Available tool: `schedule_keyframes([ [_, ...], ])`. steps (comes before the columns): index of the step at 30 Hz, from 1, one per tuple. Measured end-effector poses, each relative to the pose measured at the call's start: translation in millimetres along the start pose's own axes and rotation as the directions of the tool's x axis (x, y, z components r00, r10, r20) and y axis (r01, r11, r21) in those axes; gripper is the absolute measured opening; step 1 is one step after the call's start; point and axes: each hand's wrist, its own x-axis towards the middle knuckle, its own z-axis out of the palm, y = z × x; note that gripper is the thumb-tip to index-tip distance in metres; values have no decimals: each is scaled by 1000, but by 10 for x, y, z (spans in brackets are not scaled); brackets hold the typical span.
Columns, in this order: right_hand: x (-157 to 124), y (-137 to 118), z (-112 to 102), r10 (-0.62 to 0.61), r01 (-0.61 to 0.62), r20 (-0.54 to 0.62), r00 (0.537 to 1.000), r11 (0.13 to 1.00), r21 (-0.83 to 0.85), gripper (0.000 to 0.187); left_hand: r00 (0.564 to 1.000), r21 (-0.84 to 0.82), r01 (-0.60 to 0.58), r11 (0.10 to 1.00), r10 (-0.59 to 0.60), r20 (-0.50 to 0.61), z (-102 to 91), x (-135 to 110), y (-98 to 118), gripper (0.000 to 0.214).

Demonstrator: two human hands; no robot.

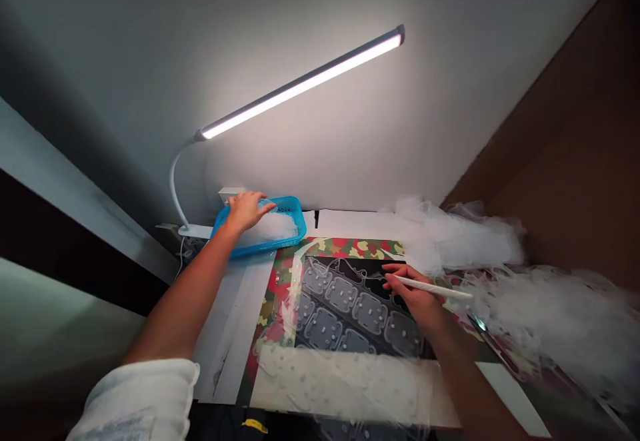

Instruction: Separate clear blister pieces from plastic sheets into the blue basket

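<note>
My left hand (pixel 246 208) reaches out to a blue plastic basket (pixel 295 209) at the back left and rests on the white fluffy scraps (pixel 273 226) inside it, fingers loosely spread. My right hand (pixel 415 294) is closed on a thin white pen-like tool (pixel 440 288), held like a pencil over a dark sheet with clear die-cut shapes (pixel 345 308). That sheet lies on a camouflage-patterned mat (pixel 360 248). A clear film strip (pixel 340 374) covers the sheet's near edge.
A lit bar desk lamp (pixel 305 84) hangs over the work area against a white wall. Heaps of clear plastic scrap (pixel 540 308) lie to the right. Metal tweezers (pixel 487 334) lie right of my right hand. A brown panel stands on the right.
</note>
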Motion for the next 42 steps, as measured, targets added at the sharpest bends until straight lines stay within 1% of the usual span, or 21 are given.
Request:
schedule_keyframes([
  [2,37,101,-156,107,-106,-24,994,994,31,35,994,23,-103,994,104,-28,193,-173,110,35],
  [4,54,201,-293,203,-202,-18,979,978,54,36,967,1,-249,968,249,54,514,-501,283,29],
  [5,54,245,-344,237,-236,-7,971,969,66,36,935,-29,-329,944,329,134,701,-693,371,22],
  [6,49,283,-381,262,-262,10,965,962,78,36,880,-68,-415,907,420,222,889,-881,449,20],
  [7,44,315,-405,278,-279,26,960,956,89,35,783,-81,-535,841,530,326,1067,-1048,514,26],
  [8,40,341,-418,286,-289,41,957,952,99,35,754,-44,-576,816,551,358,1223,-1180,562,27],
  [10,53,383,-426,271,-274,39,962,956,102,36,758,47,-581,812,520,393,1446,-1304,610,24],
  [11,75,400,-431,242,-242,10,970,966,88,36,774,80,-564,822,493,397,1511,-1294,614,22],
  [13,159,431,-457,161,-158,-78,984,987,39,37,779,94,-551,829,471,413,1564,-1160,605,22],
  [15,282,449,-515,90,-92,-161,983,996,-11,37,780,94,-551,829,471,412,1556,-953,603,23],
  [17,404,441,-593,62,-70,-188,980,997,-39,38,806,125,-528,840,450,383,1530,-781,642,22],
  [19,473,400,-670,37,-49,-184,982,997,-63,38,844,168,-493,854,422,332,1519,-738,741,24],
  [21,448,334,-720,3,-20,-180,984,996,-91,37,848,186,-506,842,446,287,1539,-872,893,34],
  [22,395,296,-729,-26,6,-179,983,993,-114,35,830,171,-537,826,482,279,1561,-999,979,37],
  [24,225,221,-709,-95,71,-132,987,982,-173,30,750,64,-629,775,583,312,1620,-1327,1140,34],
  [26,12,155,-644,-152,153,25,988,954,-257,25,655,-80,-682,727,656,376,1675,-1659,1244,29],
  [27,-91,127,-602,-162,193,129,978,935,-296,23,619,-122,-696,708,676,399,1693,-1795,1266,33],
  [29,-256,81,-521,-146,252,301,943,901,-353,20,571,-157,-709,687,691,443,1710,-1974,1254,45],
  [31,-349,52,-464,-121,269,368,922,883,-385,19,553,-159,-711,685,685,475,1707,-2034,1204,51],
  [33,-381,40,-439,-102,261,373,922,876,-405,19,540,-163,-711,684,680,496,1702,-2024,1159,52],
  [42,-393,70,-387,-105,296,397,912,838,-458,16,546,-160,-710,686,680,490,1732,-2011,1144,53],
])
